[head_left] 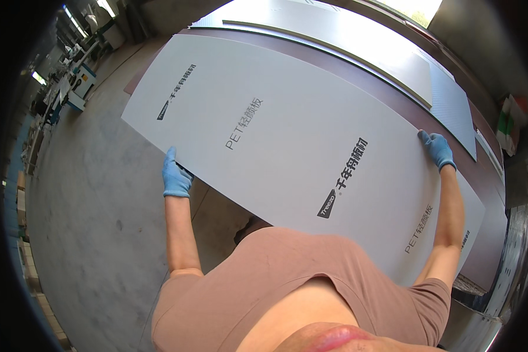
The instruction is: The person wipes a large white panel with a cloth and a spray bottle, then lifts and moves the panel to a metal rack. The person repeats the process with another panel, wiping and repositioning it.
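A large pale grey board [293, 135] with dark printing on its face stretches across in front of me, close to my body. My left hand [177, 176], in a blue glove, grips its near edge with the thumb up at the rim. The other left fingers are partly hidden beneath the board. My right hand [437, 150], gloved in blue too, reaches over the face and is closed around the far edge, its fingertips partly out of sight.
Behind the board lies a brownish-purple surface [460, 154] bearing more stacked panels [358, 44]. Workshop machines [79, 88] line the far left beyond the grey concrete floor [100, 199]. A green, white and red bag [508, 126] stands at the right wall.
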`<state>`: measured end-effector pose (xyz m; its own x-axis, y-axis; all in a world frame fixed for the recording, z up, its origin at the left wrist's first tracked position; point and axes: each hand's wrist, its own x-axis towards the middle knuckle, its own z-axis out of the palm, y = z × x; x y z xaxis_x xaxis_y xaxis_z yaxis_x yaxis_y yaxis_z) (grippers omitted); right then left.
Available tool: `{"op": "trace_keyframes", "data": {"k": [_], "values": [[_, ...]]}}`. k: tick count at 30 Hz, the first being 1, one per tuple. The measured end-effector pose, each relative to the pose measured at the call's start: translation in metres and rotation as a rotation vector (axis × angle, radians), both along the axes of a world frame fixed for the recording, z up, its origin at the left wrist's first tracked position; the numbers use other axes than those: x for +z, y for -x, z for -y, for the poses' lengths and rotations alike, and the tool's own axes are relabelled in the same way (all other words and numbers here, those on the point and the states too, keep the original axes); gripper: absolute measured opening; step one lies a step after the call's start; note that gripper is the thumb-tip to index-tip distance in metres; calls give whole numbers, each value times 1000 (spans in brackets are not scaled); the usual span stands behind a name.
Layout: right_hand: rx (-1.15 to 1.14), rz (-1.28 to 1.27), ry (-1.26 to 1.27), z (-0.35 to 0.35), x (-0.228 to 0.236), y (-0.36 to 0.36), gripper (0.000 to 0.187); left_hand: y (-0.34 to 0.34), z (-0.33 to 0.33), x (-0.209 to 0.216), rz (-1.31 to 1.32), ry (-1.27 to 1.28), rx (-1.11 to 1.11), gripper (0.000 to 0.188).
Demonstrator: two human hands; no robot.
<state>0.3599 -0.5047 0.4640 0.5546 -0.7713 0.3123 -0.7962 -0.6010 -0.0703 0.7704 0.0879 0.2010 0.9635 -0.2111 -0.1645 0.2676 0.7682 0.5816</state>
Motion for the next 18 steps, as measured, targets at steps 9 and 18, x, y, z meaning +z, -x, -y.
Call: {"op": "trace_keyframes", "data": {"k": [9, 18], "values": [[-42, -46, -57, 38, -6, 2, 74, 20, 10, 46, 12, -70, 29, 45], [-15, -18, -82, 55, -2, 7, 72, 27, 18, 61, -18, -110, 90, 40]]}}
